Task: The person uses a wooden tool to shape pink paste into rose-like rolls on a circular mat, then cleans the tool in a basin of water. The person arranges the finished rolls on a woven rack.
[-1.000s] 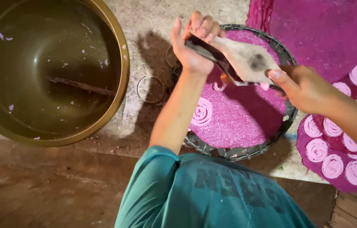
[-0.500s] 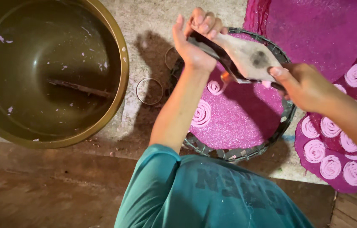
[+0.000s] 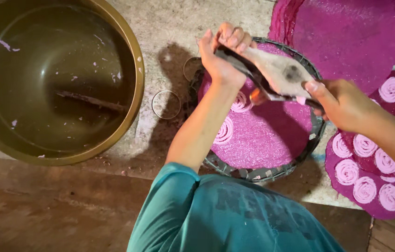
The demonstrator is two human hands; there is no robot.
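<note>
Both my hands hold a greyish cone-shaped squeeze bag (image 3: pixel 281 72) over a round woven tray (image 3: pixel 253 173). My left hand (image 3: pixel 221 56) grips the bag's dark upper end. My right hand (image 3: pixel 342 105) holds its other end, over the tray's right rim. A small orange nozzle (image 3: pixel 255 96) points down from the bag at a magenta mat (image 3: pixel 272 135) that lies in the tray. Two pink spirals (image 3: pixel 224 132) sit on the mat's left part, one of them right beside the nozzle.
A large brass basin (image 3: pixel 52 79) with a stick in it stands at the left. Two metal rings (image 3: pixel 166 104) lie on the stone between basin and tray. At the right lies a magenta mat with several pink spirals (image 3: pixel 370 172), and a bare one (image 3: pixel 347 32) above it.
The pink spiral beside the nozzle has grown into a full coil. Both hands keep their hold on the bag and have hardly moved.
</note>
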